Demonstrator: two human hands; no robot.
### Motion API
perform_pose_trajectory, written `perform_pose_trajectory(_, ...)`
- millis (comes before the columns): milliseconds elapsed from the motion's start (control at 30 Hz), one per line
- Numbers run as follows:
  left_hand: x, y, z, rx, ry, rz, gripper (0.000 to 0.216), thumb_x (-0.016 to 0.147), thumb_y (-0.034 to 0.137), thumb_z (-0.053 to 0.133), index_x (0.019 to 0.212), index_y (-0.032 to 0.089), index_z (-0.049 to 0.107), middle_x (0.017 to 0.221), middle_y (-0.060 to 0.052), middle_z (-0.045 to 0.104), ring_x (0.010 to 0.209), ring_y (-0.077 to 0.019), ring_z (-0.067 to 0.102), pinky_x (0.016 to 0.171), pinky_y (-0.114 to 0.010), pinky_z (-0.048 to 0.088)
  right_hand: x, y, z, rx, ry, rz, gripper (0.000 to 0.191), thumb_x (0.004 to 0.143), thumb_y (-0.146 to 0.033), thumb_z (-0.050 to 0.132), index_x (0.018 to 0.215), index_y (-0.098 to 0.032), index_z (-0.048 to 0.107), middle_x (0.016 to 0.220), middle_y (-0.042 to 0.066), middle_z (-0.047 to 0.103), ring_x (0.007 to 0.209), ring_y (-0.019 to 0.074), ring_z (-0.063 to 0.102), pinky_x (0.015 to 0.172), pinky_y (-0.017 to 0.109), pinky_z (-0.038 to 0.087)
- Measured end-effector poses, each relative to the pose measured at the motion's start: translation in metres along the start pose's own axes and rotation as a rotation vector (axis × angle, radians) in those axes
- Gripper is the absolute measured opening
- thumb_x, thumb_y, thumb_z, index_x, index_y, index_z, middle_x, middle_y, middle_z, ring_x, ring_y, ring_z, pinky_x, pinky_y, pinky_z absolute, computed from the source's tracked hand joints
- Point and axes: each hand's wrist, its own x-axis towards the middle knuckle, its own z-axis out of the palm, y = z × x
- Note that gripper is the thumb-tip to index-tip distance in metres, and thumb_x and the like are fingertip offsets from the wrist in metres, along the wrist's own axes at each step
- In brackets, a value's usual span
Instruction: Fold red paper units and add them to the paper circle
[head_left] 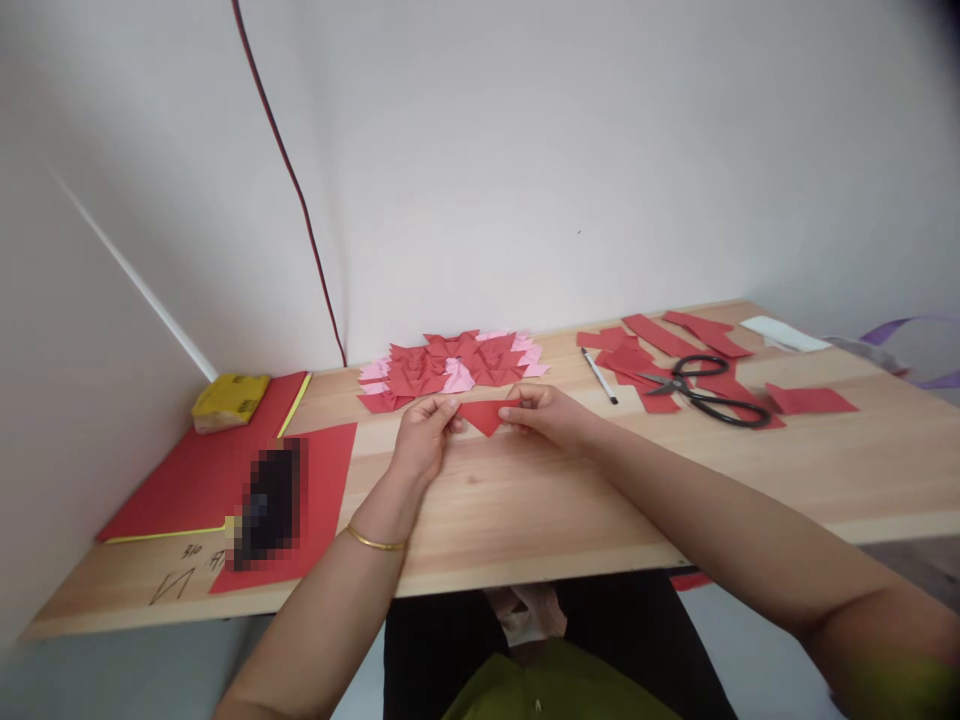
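Note:
A small red paper triangle, its point toward me, is stretched between my two hands just above the wooden table. My left hand pinches its left corner between thumb and fingers. At the right corner, my right hand grips it the same way. Right behind my hands lies a heap of folded red and pink paper pieces, close to the wall.
To the right lie red paper scraps, black-handled scissors and a pen. On the left, red paper sheets bear a yellow packet and a pixelated dark object. A cord runs down the wall.

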Motion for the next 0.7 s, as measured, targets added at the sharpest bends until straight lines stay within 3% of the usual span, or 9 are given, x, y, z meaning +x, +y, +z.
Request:
perform_pose_trajectory(533,-0.001,-0.005,-0.001,0.147,-0.133,-0.085,0.029,0.060,0.032,0.077,0.072,0.013,0.059,0.055,0.003,0.056,0.053,-0.0082,0.051,0.059,-0.023,0.042,0.006,0.013,-0.009,0.009,-0.075,-0.068,0.028,0.069,-0.039,0.072,0.068,-0.017,0.055,0.053,-0.005,0.055,0.050,0.0075,0.046,0.051,0.021,0.032)
perform_pose_trajectory(700,-0.003,-0.006,-0.002,0.175,-0.191,-0.074,0.029,0.060,0.031,0.077,0.074,0.013,0.060,0.059,0.002,0.059,0.055,-0.0085,0.052,0.060,-0.023,0.041,0.005,0.014,-0.008,0.040,-0.038,-0.059,0.029,0.069,-0.040,0.072,0.070,-0.017,0.055,0.053,-0.005,0.055,0.049,0.0076,0.045,0.050,0.021,0.030)
